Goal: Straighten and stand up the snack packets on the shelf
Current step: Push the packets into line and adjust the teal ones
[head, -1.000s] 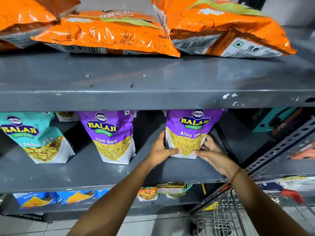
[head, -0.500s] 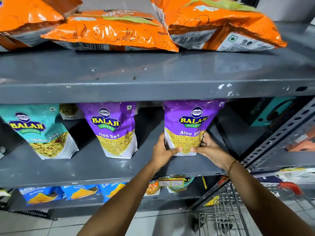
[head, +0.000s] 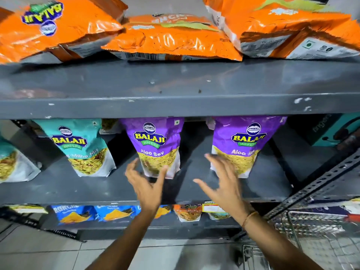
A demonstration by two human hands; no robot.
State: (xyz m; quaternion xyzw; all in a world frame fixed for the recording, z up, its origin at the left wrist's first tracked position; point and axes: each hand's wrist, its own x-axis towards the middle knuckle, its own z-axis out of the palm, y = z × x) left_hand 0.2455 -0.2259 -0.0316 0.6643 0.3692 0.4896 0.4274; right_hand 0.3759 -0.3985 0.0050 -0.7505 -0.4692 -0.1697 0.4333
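Two purple Aloo Sev packets stand upright on the grey middle shelf [head: 58, 191]: one in the centre [head: 153, 145] and one to the right [head: 245, 141]. A teal mix packet [head: 81, 145] stands left of them. My left hand [head: 146, 184] hovers open just in front of the centre purple packet's lower edge, fingers spread. My right hand [head: 222, 182] is open too, its fingers in front of the right purple packet's lower left corner, holding nothing.
Several orange snack bags [head: 171, 38] lie flat on the top shelf. Blue and orange packets [head: 78, 213] fill the shelf below. A wire shopping trolley [head: 311, 240] stands at the lower right beside a slotted metal upright [head: 321, 182]. A teal box [head: 331, 129] sits at the far right.
Both hands have let go of the right purple packet and moved left, opening; the left hand now sits by the centre purple packet. The view has shifted left.
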